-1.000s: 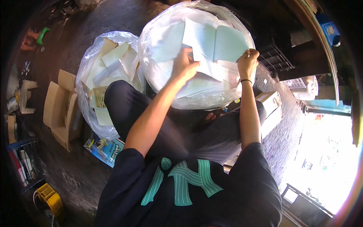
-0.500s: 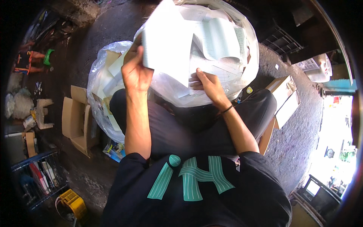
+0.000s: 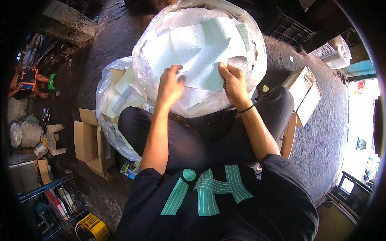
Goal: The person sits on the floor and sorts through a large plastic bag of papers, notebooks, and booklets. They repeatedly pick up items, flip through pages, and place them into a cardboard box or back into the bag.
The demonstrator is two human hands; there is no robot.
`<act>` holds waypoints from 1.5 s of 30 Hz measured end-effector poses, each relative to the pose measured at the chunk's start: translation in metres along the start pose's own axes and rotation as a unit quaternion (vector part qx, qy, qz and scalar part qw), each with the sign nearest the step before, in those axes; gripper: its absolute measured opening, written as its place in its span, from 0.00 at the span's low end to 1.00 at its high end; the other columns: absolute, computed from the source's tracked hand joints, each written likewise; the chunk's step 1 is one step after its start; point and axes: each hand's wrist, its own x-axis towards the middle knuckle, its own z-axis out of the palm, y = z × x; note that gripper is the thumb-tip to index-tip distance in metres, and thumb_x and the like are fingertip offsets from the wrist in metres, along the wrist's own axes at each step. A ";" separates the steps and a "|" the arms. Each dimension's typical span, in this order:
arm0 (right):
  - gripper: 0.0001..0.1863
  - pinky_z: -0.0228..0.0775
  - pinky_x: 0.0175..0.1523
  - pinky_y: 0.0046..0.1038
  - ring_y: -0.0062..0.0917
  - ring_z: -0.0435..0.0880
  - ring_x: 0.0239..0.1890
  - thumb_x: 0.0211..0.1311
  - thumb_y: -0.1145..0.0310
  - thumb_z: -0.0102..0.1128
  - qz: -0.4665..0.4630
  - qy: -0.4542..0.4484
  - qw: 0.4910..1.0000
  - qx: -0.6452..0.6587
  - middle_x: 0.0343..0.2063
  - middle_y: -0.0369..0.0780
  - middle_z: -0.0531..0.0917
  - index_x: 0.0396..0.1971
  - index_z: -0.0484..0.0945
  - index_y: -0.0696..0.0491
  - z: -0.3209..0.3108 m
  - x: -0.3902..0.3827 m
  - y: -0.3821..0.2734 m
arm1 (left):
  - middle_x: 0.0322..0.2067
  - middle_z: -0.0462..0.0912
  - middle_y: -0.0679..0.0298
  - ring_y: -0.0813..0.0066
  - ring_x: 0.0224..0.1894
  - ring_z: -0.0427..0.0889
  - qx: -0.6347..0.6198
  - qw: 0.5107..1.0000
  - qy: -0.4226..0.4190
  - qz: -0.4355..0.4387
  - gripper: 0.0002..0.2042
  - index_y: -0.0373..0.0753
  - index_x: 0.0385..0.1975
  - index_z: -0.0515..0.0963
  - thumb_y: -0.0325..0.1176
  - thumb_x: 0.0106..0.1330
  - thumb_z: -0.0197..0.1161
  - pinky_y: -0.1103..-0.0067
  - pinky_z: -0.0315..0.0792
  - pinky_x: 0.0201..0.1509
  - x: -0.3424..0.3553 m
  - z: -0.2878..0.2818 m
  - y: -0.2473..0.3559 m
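Note:
Between my knees stands a large clear plastic bag (image 3: 141, 66), full of loose printed and gridded paper sheets (image 3: 189, 18). My right hand (image 3: 235, 84) pinches the lower right edge of a gridded paper sheet (image 3: 207, 64) between thumb and fingers. The sheet lies tilted over the others in the bag. My left hand (image 3: 170, 87) hovers just left of that sheet, over the near side of the bag. Its thumb and fingers are apart, a little blurred, with nothing visible between them.
A smaller clear bag of papers and cardboard (image 3: 120, 88) leans against the left of the big one. An open cardboard box (image 3: 89, 146) lies at left, another box (image 3: 303, 90) at right. A yellow container (image 3: 94, 225) and dark crate (image 3: 52, 197) stand lower left. A person (image 3: 30, 82) sits far left.
My left hand has come down and right, off the bright white sheet that it held up. My right hand has shifted slightly right and now grips a sheet's edge.

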 end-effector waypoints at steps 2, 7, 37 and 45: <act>0.17 0.73 0.42 0.21 0.16 0.82 0.34 0.75 0.62 0.67 -0.041 0.010 0.998 0.047 0.34 0.36 0.88 0.46 0.86 0.65 0.013 -0.007 0.000 | 0.53 0.81 0.45 0.52 0.55 0.82 0.142 0.981 0.090 0.094 0.19 0.38 0.58 0.80 0.27 0.68 0.69 0.65 0.75 0.62 -0.007 0.007 0.021; 0.17 0.79 0.48 0.24 0.18 0.86 0.41 0.65 0.69 0.77 -0.044 -0.031 0.996 0.068 0.39 0.38 0.90 0.49 0.85 0.62 0.019 -0.011 0.005 | 0.58 0.78 0.54 0.68 0.55 0.78 -0.391 0.917 -0.072 -0.038 0.29 0.32 0.66 0.72 0.48 0.74 0.68 0.70 0.73 0.61 0.001 -0.006 0.065; 0.17 0.66 0.43 0.20 0.13 0.73 0.36 0.74 0.56 0.68 -0.109 -0.183 0.975 -0.066 0.29 0.29 0.81 0.33 0.83 0.56 0.027 -0.003 -0.037 | 0.57 0.79 0.52 0.70 0.55 0.82 -0.448 0.883 -0.118 0.079 0.32 0.30 0.67 0.71 0.49 0.73 0.67 0.73 0.78 0.58 -0.012 -0.047 0.065; 0.16 0.69 0.46 0.19 0.12 0.76 0.37 0.77 0.58 0.64 -0.116 -0.187 0.973 -0.072 0.33 0.29 0.83 0.40 0.84 0.58 0.028 0.007 -0.009 | 0.53 0.81 0.57 0.72 0.54 0.81 -0.494 0.862 -0.115 -0.006 0.28 0.33 0.67 0.71 0.33 0.69 0.71 0.75 0.75 0.60 -0.017 -0.043 0.060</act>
